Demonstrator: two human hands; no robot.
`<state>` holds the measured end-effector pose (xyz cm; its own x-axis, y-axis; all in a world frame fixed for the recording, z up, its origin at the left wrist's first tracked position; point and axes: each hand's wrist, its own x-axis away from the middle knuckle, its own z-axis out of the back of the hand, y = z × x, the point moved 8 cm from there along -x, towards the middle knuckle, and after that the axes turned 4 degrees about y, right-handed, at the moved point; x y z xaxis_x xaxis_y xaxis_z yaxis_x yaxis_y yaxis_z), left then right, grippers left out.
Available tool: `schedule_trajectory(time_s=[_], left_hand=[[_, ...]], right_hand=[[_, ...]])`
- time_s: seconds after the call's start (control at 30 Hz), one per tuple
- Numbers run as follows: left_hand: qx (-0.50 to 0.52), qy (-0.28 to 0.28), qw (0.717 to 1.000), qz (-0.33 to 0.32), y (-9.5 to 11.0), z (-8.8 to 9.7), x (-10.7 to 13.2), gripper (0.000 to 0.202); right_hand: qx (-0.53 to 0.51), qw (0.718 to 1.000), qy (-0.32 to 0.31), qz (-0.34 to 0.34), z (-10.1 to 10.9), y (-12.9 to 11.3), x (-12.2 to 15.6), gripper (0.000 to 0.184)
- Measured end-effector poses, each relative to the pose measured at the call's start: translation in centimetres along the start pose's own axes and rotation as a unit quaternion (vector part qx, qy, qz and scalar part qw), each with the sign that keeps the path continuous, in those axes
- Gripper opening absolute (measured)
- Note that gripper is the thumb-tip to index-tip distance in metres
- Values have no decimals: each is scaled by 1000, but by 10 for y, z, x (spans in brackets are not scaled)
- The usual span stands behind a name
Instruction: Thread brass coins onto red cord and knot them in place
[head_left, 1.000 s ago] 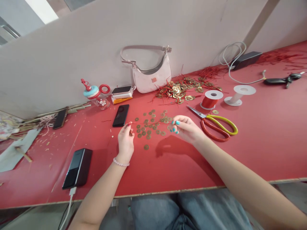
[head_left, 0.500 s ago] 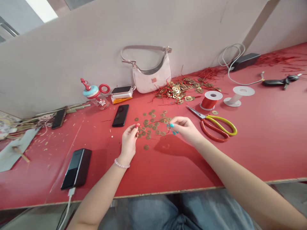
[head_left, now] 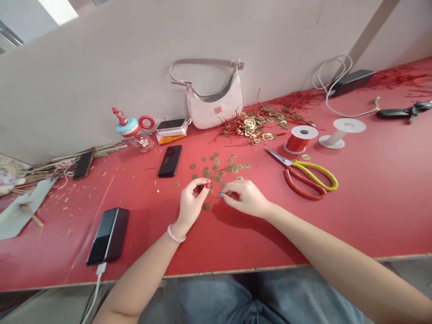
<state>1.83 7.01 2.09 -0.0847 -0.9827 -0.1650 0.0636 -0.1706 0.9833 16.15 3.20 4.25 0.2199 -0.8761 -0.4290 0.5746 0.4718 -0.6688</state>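
Note:
My left hand, a beaded bracelet at its wrist, pinches thumb and fingertips together over the table. Just to the right, my right hand is closed in a pinch too. A thin red string shows faintly in the small gap between them; its ends are hidden by the fingers. Whether a coin is held with it I cannot make out. Loose brass coins with holes lie scattered just beyond both hands, and a single coin lies beneath the gap.
Scissors lie at right, near a spool of red string and a bare white spool. A pile of coins tied with red strings lies before a pale handbag. A phone, power bank and cup stand left.
My hands have come closer together and nearer to me; the string stretched between them earlier now barely shows. A few coins now lie apart from the scatter, left and right.

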Motion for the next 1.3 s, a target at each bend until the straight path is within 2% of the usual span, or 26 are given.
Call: schedule_trajectory(time_s=[0.1, 0.3, 0.8, 1.17, 1.3], left_hand=[[-16, -3, 1000, -11, 0, 0, 0, 10], [-32, -14, 999, -20, -1, -2, 0, 9], [-9, -13, 1000, -8, 0, -3, 1, 7], [-16, -41, 999, -13, 2, -9, 4, 8], [-34, -77, 995, -44, 6, -16, 6, 7]], right_hand=[[31, 999, 26, 28, 3, -4, 1, 15], [59, 996, 34, 56, 2, -8, 2, 14], [69, 996, 25, 46, -2, -6, 2, 15], [71, 996, 18, 48, -4, -5, 2, 21], [61, 997, 20, 32, -4, -1, 1, 17]])
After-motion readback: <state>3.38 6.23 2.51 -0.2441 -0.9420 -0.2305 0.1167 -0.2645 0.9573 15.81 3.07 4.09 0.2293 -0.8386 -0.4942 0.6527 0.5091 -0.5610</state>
